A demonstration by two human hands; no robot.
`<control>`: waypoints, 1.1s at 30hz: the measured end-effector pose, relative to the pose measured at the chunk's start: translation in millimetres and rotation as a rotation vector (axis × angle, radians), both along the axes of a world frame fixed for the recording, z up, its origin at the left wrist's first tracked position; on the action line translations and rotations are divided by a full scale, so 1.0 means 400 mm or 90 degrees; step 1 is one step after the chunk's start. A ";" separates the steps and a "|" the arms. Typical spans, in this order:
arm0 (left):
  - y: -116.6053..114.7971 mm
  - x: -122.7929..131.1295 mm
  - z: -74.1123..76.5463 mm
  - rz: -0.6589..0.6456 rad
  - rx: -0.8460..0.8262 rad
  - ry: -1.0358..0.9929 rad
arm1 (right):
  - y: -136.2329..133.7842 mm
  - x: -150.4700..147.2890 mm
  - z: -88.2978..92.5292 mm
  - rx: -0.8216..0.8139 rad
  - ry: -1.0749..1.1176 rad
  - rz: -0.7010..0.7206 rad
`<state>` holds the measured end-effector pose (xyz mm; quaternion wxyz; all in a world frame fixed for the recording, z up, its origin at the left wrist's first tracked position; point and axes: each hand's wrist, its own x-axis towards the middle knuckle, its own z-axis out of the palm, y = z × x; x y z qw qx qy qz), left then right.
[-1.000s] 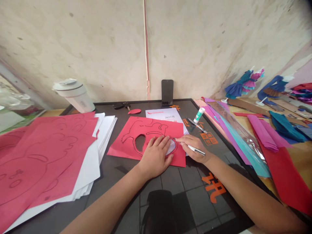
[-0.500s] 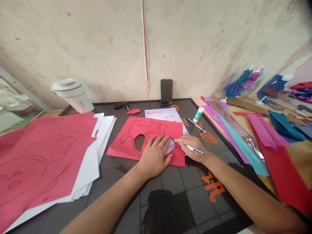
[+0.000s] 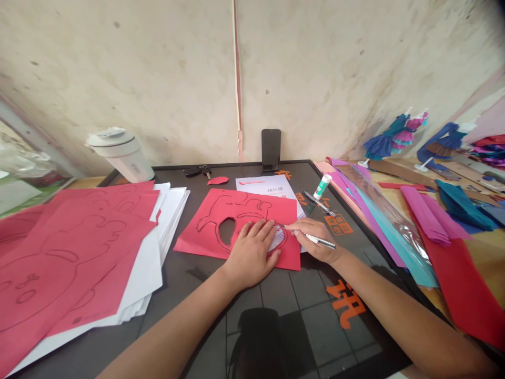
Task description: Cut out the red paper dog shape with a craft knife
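A red paper sheet [image 3: 205, 208] with dark drawn outlines lies on a black tabletop, partly over a white booklet [image 3: 260, 184]. One cut-out hole in it shows the dark table; another, to the right, shows a pale striped surface. My left hand [image 3: 254, 252] lies flat on the sheet, fingers spread, pressing it between the two holes. In a pen-like grip, my right hand [image 3: 315, 239] holds a slim white-and-silver craft knife [image 3: 319, 241]. Its tip is at the upper edge of the right hole; the blade is too small to make out.
Red drawn sheets [image 3: 90, 252] top a white paper stack [image 3: 169, 221] at left, near a white tumbler [image 3: 122, 155]. Keys [image 3: 205, 170], a red paper scrap [image 3: 218, 180], a phone [image 3: 271, 150], a glue stick [image 3: 322, 186] and pens [image 3: 317, 201] lie beyond. Coloured crepe paper [image 3: 426, 216] covers the right side.
My right hand and the craft knife have shifted slightly to the right along the hole's upper edge. My left hand stays on the sheet. The whole view has moved slightly.
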<state>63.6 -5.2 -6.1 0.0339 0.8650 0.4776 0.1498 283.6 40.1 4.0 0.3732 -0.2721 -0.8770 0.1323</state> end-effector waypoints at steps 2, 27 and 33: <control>0.000 -0.001 -0.003 -0.002 0.007 -0.004 | 0.000 0.001 0.000 -0.002 -0.007 0.001; 0.007 0.001 0.019 0.002 -0.051 -0.018 | 0.023 0.005 -0.005 -0.248 0.115 -0.158; 0.007 0.016 0.062 0.024 -0.052 -0.034 | 0.031 -0.002 -0.016 -0.264 0.119 -0.177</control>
